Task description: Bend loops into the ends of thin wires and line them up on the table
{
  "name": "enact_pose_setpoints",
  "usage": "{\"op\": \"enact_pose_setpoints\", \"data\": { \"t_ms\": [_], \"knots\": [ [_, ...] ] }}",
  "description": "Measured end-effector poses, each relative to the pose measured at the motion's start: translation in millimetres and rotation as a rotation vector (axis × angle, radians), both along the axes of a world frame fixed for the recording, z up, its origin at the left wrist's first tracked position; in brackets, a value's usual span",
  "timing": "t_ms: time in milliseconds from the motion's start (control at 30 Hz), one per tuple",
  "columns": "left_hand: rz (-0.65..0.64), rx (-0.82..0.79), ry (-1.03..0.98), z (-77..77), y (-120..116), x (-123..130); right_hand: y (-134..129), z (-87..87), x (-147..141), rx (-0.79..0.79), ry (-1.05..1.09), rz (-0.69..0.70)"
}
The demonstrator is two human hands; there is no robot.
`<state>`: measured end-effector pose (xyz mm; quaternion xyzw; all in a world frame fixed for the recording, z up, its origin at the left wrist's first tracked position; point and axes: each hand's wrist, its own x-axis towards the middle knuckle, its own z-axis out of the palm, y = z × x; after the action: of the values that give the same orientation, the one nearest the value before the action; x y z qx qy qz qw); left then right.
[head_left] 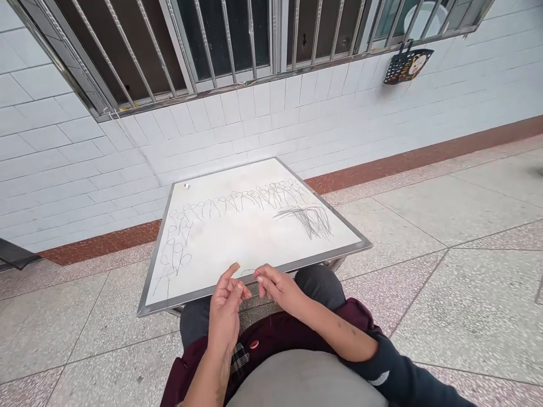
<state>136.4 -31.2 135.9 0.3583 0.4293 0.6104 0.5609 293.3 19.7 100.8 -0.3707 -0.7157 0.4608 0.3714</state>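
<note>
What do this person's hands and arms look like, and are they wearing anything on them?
Both hands are gloveless. The left hand has a tan covering, perhaps a plaster, at one fingertip, and its forearm is bare as far as it shows. The right hand leads to a bare forearm, then a dark navy sleeve with a small pale mark.
</note>
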Motion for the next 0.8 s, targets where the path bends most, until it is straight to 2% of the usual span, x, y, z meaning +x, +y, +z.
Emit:
{"op": "enact_pose_setpoints", "data": {
  "t_ms": [167,367,467,600,800],
  "knots": [
    [-0.058,-0.033,-0.028,3.4,-2.4,-2.9,1.3,4.3,5.9,0.193,-0.064,-0.049],
    [-0.136,-0.07,-0.1,5.1,-6.2,3.4,0.8,5.7,4.0,0.15,0.018,0.003],
    [-0.196,-0.084,-0.179,8.9,-10.0,5.2,4.4,8.5,7.9,0.293,-0.031,-0.035],
    [-0.259,-0.131,-0.21,15.0,-14.9,2.3,10.1,15.1,18.7,0.467,-0.101,0.023],
    [-0.397,-0.238,-0.078,23.2,-18.7,-13.9,14.7,34.5,39.0,0.695,-0.241,0.165]
  ]
}}
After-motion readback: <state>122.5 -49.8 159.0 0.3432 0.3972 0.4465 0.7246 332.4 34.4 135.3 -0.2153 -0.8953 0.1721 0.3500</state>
